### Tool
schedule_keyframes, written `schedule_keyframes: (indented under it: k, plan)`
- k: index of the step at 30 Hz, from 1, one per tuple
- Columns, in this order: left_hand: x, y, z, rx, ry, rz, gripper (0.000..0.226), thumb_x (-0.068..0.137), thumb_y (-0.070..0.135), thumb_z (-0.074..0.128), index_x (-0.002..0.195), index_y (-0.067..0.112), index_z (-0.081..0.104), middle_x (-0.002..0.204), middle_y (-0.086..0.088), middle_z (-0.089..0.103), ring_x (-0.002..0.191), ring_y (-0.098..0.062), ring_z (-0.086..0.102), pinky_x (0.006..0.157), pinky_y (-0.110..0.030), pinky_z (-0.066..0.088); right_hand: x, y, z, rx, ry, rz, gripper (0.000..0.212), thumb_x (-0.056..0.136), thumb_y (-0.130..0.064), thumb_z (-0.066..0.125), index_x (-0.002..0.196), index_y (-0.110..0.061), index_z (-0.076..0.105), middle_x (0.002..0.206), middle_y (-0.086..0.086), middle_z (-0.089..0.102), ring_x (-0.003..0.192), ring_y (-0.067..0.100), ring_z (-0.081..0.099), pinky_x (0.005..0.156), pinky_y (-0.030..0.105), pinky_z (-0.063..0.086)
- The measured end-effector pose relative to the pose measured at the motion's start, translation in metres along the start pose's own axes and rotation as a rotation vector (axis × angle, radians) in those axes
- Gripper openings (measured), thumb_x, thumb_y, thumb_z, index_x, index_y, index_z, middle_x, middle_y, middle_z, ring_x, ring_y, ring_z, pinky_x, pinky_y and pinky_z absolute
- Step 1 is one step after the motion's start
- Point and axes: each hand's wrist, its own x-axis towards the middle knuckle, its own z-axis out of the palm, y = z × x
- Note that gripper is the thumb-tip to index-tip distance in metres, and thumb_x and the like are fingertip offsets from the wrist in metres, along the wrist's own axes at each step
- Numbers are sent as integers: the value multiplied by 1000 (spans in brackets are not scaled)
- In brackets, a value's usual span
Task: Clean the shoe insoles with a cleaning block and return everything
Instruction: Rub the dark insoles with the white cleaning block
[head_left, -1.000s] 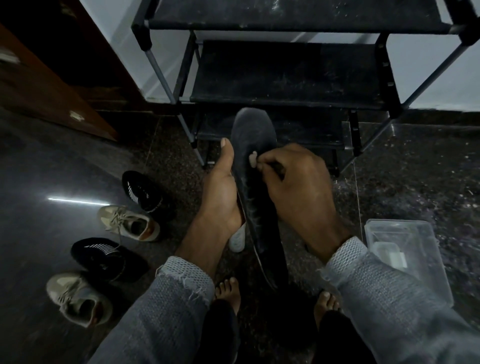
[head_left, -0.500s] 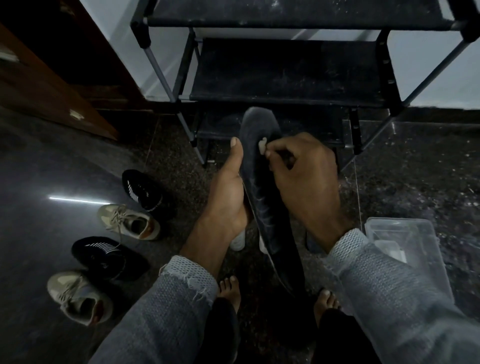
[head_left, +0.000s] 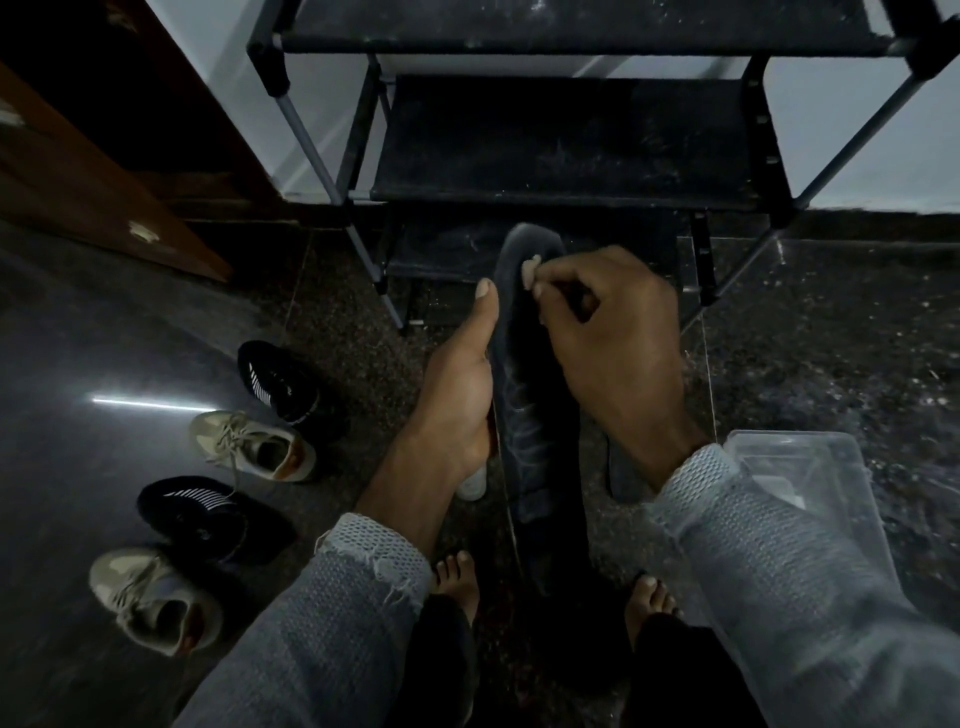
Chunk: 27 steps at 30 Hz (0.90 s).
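Insole (head_left: 535, 395) in left grip (head_left: 457, 395), cleaning block (head_left: 531, 271) pinched by right grip (head_left: 613, 332), over dark speckled floor (head_left: 831, 364).

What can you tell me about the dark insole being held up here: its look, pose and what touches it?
The insole is dark, nearly black, long and thin, with pale smeared streaks along its middle. It is held off the floor, rounded toe end pointing away toward the shoe rack, heel end near the bare feet. The left hand grips its left edge, thumb lying along it. The right hand presses a small pale cleaning block against its toe end.
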Motion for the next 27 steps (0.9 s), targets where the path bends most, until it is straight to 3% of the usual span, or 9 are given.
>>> schedule_keyframes:
  k: [4, 8, 12, 15, 21, 27]
  plan:
    - [1, 3, -2, -57, 32, -15, 51, 100, 49, 38, 125, 12, 62, 112, -11, 70, 101, -21, 69, 76, -29, 57, -9, -12, 10, 37, -91, -111, 17, 89, -15, 63, 101, -14, 74, 98, 2, 67, 88, 14, 64, 77, 37, 55]
    - [1, 1, -3, -4, 21, -28, 52, 99, 51, 39, 125, 12, 62, 117, -12, 69, 104, -24, 68, 81, -33, 56, 1, 1, 4, -59, -10, -82, 15, 90, -20, 62, 98, -18, 75, 92, 0, 65, 81, 15, 62, 72, 44, 53]
    - [1, 1, -2, 70, 3, -20, 50, 98, 50, 41, 119, 12, 66, 112, -11, 71, 98, -23, 70, 79, -32, 57, 10, 13, -5, -66, 50, -41, 16, 90, -16, 62, 99, -18, 75, 90, 1, 62, 75, 11, 60, 70, 35, 54]
    - [3, 2, -4, 72, 27, 0, 50, 98, 49, 41, 125, 12, 63, 112, -12, 71, 98, -24, 69, 76, -32, 56, 2, 4, 1, -25, -8, -97, 18, 91, -13, 62, 104, -15, 75, 90, 2, 59, 76, 10, 58, 68, 30, 53]
    - [4, 1, -8, 60, 50, -4, 56, 96, 54, 41, 133, 14, 57, 127, -15, 63, 116, -30, 62, 92, -41, 49, -4, -3, 8, -69, -35, -197, 19, 90, -15, 61, 103, -16, 75, 85, 3, 57, 75, 17, 58, 66, 44, 53]
    - [0, 3, -4, 120, -14, -14, 50, 100, 48, 37, 127, 13, 61, 113, -9, 71, 100, -21, 70, 80, -30, 58, 2, 8, 1, -90, 11, -139, 20, 92, -16, 59, 104, -14, 74, 84, 3, 56, 70, 15, 56, 63, 41, 54]
